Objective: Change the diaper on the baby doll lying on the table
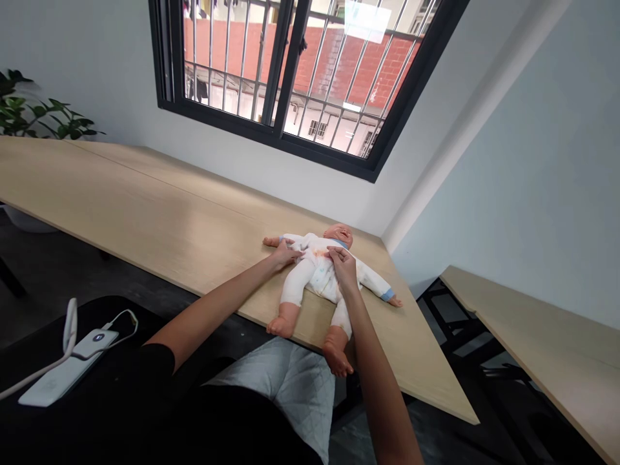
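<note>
A baby doll [339, 234] lies on its back on the wooden table, its head toward the window and its feet at the near edge. It wears a white onesie [320, 279] with blue at the collar and cuff, and an orange stain on the chest. My left hand [287, 254] rests at the doll's side by its arm, thumb and fingers apart, fingertips touching the cloth. Over the chest, my right hand [343, 263] has its thumb and fingers pinched together at the front of the onesie. Whatever detail lies between those fingertips is too small to make out.
The long table [145, 200] runs along the wall under a barred window [276, 129]. A second table [533, 329] stands at the right. A white power bank [62, 374] with a cable lies at lower left. A leafy plant [43, 116] is at far left.
</note>
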{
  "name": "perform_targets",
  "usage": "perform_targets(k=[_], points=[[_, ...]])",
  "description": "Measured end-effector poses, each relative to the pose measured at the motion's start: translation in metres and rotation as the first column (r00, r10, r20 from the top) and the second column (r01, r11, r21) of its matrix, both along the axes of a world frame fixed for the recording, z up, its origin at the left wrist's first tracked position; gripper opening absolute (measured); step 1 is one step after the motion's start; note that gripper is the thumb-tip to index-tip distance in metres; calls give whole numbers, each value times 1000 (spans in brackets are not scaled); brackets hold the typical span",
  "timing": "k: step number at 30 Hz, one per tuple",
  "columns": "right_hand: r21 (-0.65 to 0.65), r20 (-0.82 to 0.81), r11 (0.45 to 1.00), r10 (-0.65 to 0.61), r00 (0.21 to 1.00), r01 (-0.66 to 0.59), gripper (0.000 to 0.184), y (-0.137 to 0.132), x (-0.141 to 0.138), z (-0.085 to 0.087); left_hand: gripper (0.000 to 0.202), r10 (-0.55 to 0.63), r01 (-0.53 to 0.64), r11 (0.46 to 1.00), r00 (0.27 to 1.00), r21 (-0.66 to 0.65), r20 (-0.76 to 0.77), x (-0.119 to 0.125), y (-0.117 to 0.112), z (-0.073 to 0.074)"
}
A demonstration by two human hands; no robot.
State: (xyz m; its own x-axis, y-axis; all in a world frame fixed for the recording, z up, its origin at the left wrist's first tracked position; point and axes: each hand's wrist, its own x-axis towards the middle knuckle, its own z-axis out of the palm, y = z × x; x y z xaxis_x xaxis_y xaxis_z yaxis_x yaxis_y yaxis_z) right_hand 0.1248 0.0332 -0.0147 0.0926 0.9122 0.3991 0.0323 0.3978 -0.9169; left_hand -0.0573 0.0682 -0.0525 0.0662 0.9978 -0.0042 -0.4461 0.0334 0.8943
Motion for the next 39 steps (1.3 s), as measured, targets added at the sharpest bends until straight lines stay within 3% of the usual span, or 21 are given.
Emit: perform_targets(k=[9, 16, 26, 30, 39], points=[[2, -17, 1000, 17, 1000, -17, 31, 1, 0, -1, 58, 143, -128, 982, 985, 140, -101, 3, 3, -5], [2, -4, 1000, 3, 1000, -3, 33, -1, -1, 1, 41, 71, -61, 982, 996, 179, -51, 1, 12, -10], [4, 3, 1000, 3, 1000, -3, 30, -6, -3, 4, 46, 131, -130, 969, 991, 211, 7, -5, 12, -5], [13, 7, 1000, -8, 1000, 8, 31, -7, -3, 5, 44, 104, -110, 976, 994, 189, 44, -7, 11, -2], [23, 31, 1000, -6, 999, 5, 32, -4, -2, 3, 18, -22, 6, 996, 981, 84, 195, -10, 13, 5]])
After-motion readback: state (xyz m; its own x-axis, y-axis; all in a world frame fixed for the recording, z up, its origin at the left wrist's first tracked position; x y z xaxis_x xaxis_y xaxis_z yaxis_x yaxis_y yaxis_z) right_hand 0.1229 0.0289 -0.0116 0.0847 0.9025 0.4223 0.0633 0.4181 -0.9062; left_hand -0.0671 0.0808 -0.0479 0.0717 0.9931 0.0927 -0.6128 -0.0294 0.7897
